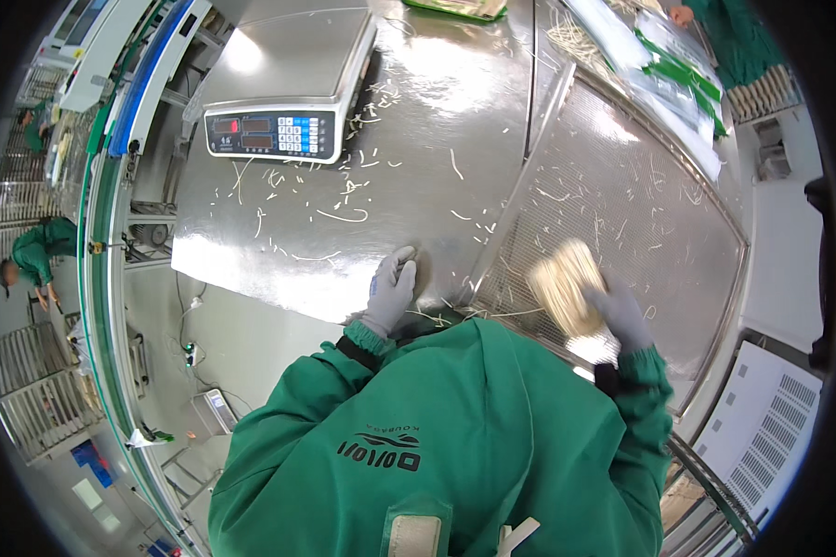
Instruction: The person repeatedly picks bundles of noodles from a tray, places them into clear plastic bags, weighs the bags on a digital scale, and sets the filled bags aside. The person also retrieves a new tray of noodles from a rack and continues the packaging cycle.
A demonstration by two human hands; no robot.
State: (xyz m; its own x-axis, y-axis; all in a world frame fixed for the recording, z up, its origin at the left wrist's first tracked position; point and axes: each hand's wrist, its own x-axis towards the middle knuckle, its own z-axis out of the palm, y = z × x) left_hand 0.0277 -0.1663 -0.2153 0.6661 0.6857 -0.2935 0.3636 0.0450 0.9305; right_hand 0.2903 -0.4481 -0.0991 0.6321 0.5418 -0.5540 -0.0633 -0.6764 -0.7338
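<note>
While the bundle of pale strands (564, 290) is over the near left part of the perforated tray (683, 278), it appears blurred and tilted; contact with the tray cannot be told. Right hand (615, 311), grey-gloved, grips the bundle from its right side, fingers pressed against the strands. Left hand (388, 292), likewise gloved, is at the near edge of the steel table (418, 190), left of the tray; its fingers are curled, and I cannot tell whether they pinch anything.

Loose strands (348, 220) are scattered across the table, with further bits on the tray. Far left on the table: a scale (274, 132) with a flat metal pan, keypad on its near side. Far right, along the tray's far edge: green-and-white bags (683, 72), a pile of strands (571, 37) just to their left. Beyond the bags, a co-worker's green sleeve (738, 37). Left of the table runs a green-edged conveyor (97, 316); farther left, a person in green (42, 246) bends forward near metal racks (46, 408).
</note>
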